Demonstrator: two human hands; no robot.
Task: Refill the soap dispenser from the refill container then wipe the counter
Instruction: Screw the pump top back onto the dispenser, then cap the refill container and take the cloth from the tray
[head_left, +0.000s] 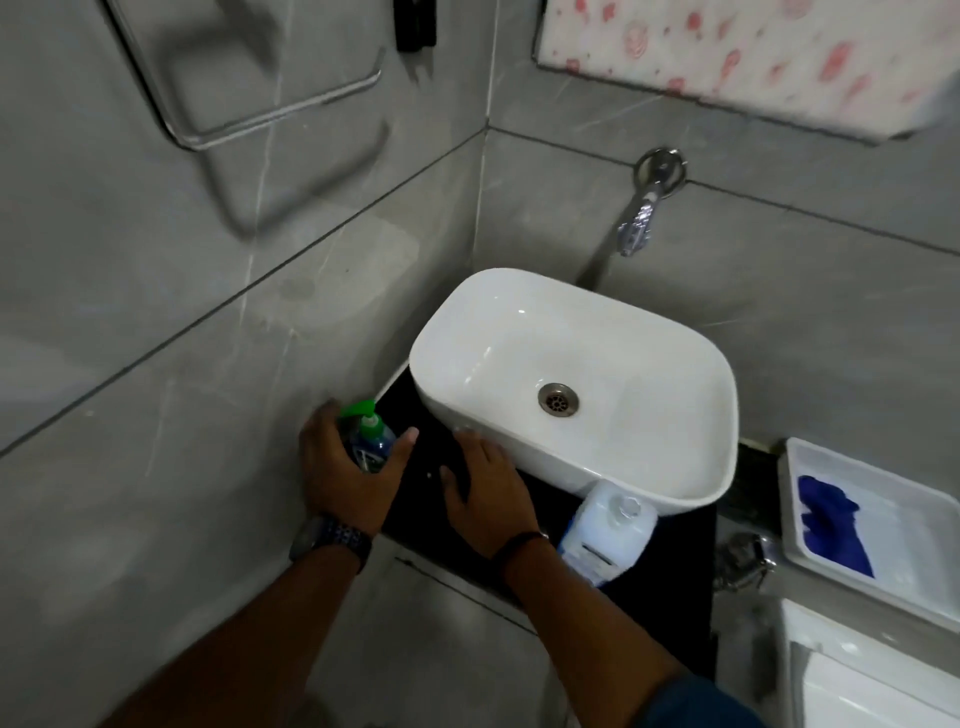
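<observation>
The soap dispenser, a clear bottle with blue soap and a green pump, stands on the black counter beside the left wall. My left hand is wrapped around its body. My right hand lies flat on the counter just right of it, fingers spread, touching the front of the white basin. The white refill container stands on the counter under the basin's front rim, cap on, to the right of my right hand. A blue cloth lies in a white tray at the right.
A chrome tap sticks out of the grey tiled wall above the basin. A towel rail hangs on the left wall. A chrome valve sits below the tray, with a white toilet tank at the bottom right.
</observation>
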